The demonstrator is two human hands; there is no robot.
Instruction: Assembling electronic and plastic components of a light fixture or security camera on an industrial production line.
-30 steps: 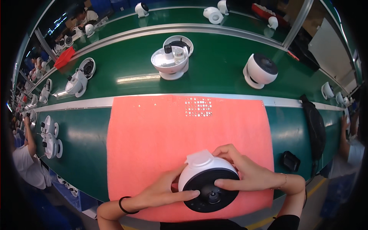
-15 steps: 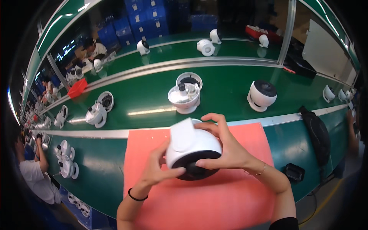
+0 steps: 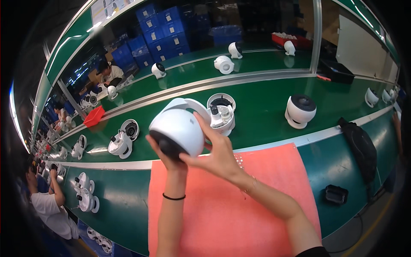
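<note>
Both my hands hold a round white camera-like device (image 3: 182, 128) with a black front, raised over the far left part of a pink foam mat (image 3: 239, 205). My left hand (image 3: 171, 160) supports it from below, closed around its lower left side near the black front. On its right side, my right hand (image 3: 220, 156) grips the white shell, thumb at the lower edge by the black part. The device is tilted, black front down and to the left, its white curved stand on top. Beyond it, an opened white unit (image 3: 222, 120) stands on the green belt, partly hidden.
Small screws (image 3: 239, 161) lie at the mat's far edge. An assembled unit (image 3: 300, 111) and another opened unit (image 3: 121, 144) stand on the belt. To the right are a black pouch (image 3: 358, 145) and a small black tray (image 3: 336, 194). A co-worker (image 3: 49, 205) sits at left.
My hands have lifted the device off the mat and carried it up and left. It has turned, so its black front now points down-left. Screws at the mat's far edge have come into sight.
</note>
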